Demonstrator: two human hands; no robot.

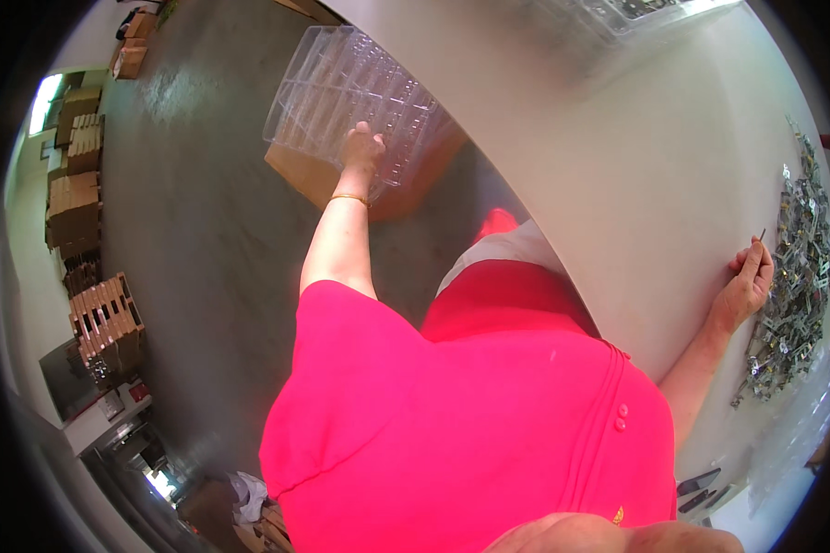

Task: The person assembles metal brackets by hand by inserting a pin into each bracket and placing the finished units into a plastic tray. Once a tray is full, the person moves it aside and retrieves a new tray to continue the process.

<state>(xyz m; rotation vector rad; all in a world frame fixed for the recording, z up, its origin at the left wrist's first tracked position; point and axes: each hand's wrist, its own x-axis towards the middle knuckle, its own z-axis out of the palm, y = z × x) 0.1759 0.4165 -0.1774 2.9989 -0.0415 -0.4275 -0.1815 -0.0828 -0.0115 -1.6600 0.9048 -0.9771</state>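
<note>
Clear plastic trays (350, 97), moulded with rows of small pockets, sit as a stack on a cardboard box (309, 180) on the floor to the person's left, and the left hand (361, 147) lies on the stack's near edge, fingers curled over it; whether it grips a tray or only rests there I cannot tell. The arm stretches far out and down, probably because the stack is well below and beside the white table (618, 184), so the body in the pink shirt (452, 415) twists left. A thin gold bangle (349, 198) circles that wrist. On the right, the right hand (747, 281) rests on the tabletop, fingers pressed together on a thin dark pin-like tool (762, 236) that points up, seemingly kept ready beside the work. Just right of it, touching the fingers, a long heap of small metal parts (798, 267) runs near to far. Stacks of cardboard boxes (88, 221) stand along the far left wall.
</note>
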